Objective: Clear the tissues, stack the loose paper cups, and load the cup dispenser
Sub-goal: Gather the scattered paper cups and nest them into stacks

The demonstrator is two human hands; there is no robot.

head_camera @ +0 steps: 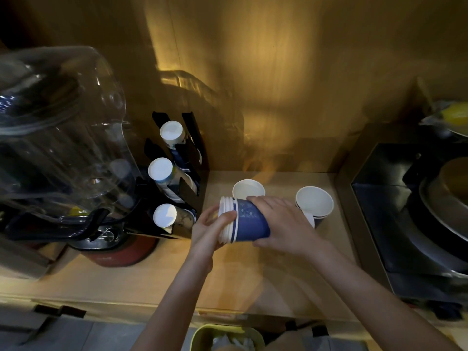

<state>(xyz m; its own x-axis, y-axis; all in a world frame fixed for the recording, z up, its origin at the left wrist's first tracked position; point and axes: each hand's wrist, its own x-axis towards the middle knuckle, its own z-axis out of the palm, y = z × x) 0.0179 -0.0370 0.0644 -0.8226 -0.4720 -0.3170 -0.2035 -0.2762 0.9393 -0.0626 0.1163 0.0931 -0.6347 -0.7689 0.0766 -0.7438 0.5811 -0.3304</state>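
Dim wooden bench [253, 274]: both hands hold a nested cup stack [243, 220] sideways above it, left hand [210, 229] curled at the rims, right hand [283, 224] wrapped round the base. Light, crushable paper; grip the sides gently.

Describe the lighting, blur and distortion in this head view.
Head view: warm, dim yellow light pools on the back wall, leaving the corners dark; glare streaks the clear water jug, which looks smeared; the wide lens bends the counter edges and stretches the forearms; the stack of cups held by the left hand and right hand is fairly sharp.
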